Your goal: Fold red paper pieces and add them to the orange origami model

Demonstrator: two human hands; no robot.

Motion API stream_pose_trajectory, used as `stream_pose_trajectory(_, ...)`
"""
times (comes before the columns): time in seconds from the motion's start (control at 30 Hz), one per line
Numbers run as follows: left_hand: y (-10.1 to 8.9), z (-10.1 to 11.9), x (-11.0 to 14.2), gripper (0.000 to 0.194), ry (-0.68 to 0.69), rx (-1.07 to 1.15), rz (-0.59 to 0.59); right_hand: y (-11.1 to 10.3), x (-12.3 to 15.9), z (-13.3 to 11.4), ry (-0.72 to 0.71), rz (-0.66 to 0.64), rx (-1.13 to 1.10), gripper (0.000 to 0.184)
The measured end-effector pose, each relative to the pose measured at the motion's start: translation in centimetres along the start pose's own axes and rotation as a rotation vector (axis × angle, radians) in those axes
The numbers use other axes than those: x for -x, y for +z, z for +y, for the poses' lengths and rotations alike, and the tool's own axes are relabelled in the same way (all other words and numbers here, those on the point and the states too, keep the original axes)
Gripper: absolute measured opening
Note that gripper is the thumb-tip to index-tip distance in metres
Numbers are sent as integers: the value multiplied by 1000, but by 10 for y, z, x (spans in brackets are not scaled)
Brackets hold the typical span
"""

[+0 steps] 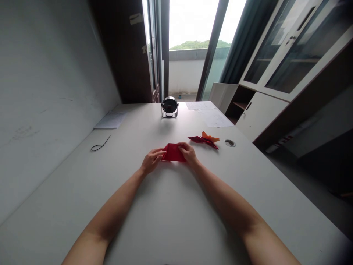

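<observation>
A red sheet of folded paper [174, 153] is held between both hands above the middle of the white table. Its upper left corner slants in along a fold. My left hand [152, 159] pinches the paper's left edge, with thumb and fingers closed on it. On the opposite edge my right hand [188, 152] grips the upper right part, its thumb lying on the red face. The fingers behind the paper are hidden. Just right of my right hand lie folded paper pieces, an orange one [211, 137] and dark red ones [196, 139], with pointed tips.
A round black device on a silver stand [169, 107] stands at the table's far side. White papers [217, 118] lie at the back right, another sheet [110, 120] at the back left. A black cable tie [97, 147] rests on the left; a round cable hole [230, 143] is at right.
</observation>
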State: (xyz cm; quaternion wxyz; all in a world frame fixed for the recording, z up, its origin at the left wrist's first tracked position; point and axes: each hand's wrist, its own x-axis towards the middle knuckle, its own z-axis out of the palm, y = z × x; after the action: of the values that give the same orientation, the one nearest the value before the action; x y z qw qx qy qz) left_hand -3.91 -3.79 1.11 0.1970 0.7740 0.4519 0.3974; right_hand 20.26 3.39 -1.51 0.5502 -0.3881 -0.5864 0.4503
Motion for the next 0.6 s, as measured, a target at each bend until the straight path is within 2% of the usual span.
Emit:
stream_pose_trajectory(0.13, 4, -6, 0, 36, 18, 57, -72, 1, 1, -3, -23, -4, -21, 24)
stream_pose_trajectory(0.23, 5, -10, -1, 31, 22, 131, -50, 4, 4, -6, -29, -17, -44, 25)
stream_pose_trajectory(0.37, 6, -14, -1, 43, 4, 160, -7, 6, 6, -10, -12, -43, -64, 24)
stream_pose_trajectory(0.6, 11, -22, -1, 55, -183, 252, 38, 10, 7, -11, -5, -38, -126, 24)
